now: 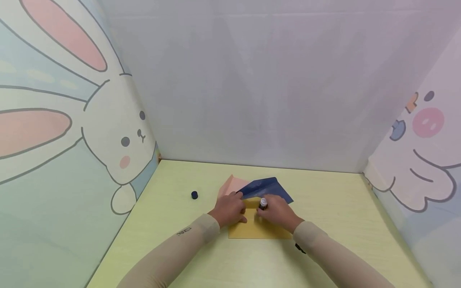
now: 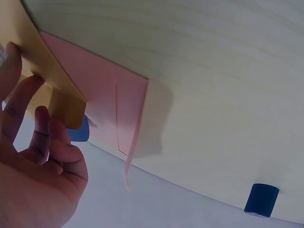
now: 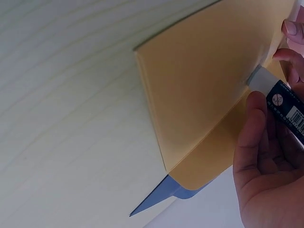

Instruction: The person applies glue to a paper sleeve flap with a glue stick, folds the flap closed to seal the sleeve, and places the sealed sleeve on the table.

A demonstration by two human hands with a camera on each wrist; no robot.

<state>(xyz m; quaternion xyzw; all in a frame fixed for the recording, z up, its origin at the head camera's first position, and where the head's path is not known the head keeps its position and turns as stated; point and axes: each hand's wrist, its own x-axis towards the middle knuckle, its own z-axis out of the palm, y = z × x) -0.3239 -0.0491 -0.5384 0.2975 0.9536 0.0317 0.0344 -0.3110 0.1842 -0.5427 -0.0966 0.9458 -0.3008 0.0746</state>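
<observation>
A glue stick (image 1: 263, 204) with a dark label is gripped in my right hand (image 1: 277, 212), its pale end down on a yellow envelope (image 1: 252, 231). In the right wrist view the glue stick (image 3: 289, 107) meets the paper close to the flap's fold. The envelope's flap (image 3: 199, 166) lies opened out, away from me. My left hand (image 1: 229, 210) rests on the envelope's left part, fingertips touching the paper around the fold; the left wrist view shows these fingers (image 2: 33, 88) loosely bent and spread.
Behind the yellow envelope lie a pink envelope (image 1: 235, 184) and a dark blue envelope (image 1: 264, 187), overlapping it and each other. A small dark cap (image 1: 194, 195) stands on the pale wooden table (image 1: 173, 176) to the left. A plain wall (image 1: 252, 100) rises at the back, printed walls at both sides.
</observation>
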